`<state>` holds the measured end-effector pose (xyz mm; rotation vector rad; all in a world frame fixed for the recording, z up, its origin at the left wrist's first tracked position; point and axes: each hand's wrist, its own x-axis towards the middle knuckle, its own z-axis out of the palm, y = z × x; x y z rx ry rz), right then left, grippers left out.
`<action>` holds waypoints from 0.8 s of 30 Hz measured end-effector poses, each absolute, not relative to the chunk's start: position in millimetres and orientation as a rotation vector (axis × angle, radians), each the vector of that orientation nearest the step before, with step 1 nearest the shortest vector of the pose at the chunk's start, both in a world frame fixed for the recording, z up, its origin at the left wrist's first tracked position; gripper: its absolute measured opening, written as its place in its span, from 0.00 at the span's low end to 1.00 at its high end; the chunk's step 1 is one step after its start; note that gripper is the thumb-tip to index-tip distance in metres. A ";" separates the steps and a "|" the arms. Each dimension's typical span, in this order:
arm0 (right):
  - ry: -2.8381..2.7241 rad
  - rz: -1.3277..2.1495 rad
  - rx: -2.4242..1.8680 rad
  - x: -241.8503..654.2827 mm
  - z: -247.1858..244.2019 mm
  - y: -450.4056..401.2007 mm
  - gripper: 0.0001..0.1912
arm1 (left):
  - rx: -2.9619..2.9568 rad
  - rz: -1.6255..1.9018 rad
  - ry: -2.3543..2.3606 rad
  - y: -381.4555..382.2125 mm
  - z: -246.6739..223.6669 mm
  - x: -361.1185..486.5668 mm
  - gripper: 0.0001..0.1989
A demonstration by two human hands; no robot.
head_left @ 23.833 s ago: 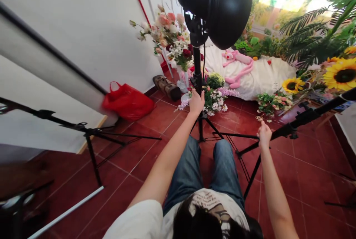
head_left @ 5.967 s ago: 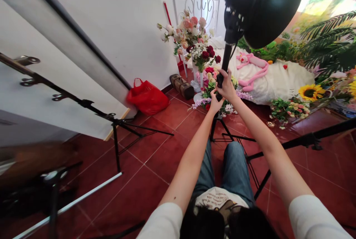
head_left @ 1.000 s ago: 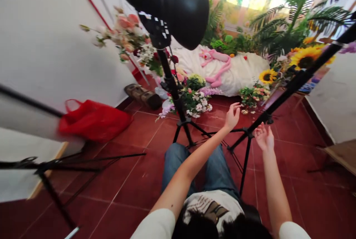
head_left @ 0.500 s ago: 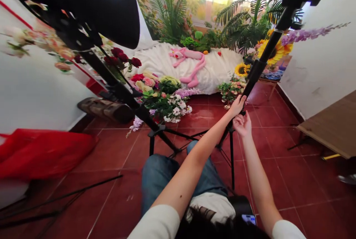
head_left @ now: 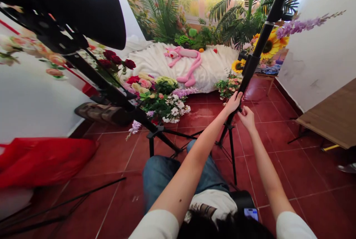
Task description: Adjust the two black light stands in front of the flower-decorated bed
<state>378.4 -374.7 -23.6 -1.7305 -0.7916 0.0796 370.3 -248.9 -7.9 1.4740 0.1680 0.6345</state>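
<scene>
In front of me on the right stands a black light stand (head_left: 250,66), its pole leaning across the view. My left hand (head_left: 234,102) is wrapped round the pole's lower section. Just below it, my right hand (head_left: 246,117) has its fingers closed at a small black knob (head_left: 239,109) on the stand's side; the fingers partly cover it. The stand's legs (head_left: 232,153) spread on the floor beneath. To the left rises a second black stand (head_left: 111,90) with a large black lamp head (head_left: 91,9).
Flower bunches (head_left: 164,98) crowd round the left stand. Behind, a pink plush toy (head_left: 185,61) lies on white cloth (head_left: 150,59). A brown board (head_left: 330,116) juts in at right. A red bag (head_left: 47,157) and a thin black leg (head_left: 91,192) lie at left.
My right hand has turned and its fingers have closed onto the knob. The left hand keeps its hold on the pole. The view has shifted slightly.
</scene>
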 end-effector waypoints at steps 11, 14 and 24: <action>-1.024 -0.510 -1.546 418.0 84.1 -354.6 0.17 | 1.483 0.621 0.205 -250.4 -9.8 369.0 0.27; -1.031 -0.536 -1.438 436.1 117.3 -312.8 0.30 | 1.467 0.620 0.213 -249.8 -14.6 372.9 0.28; -0.877 -0.455 -1.499 451.3 124.7 -251.5 0.30 | 1.513 0.631 0.258 -246.1 -21.6 370.1 0.26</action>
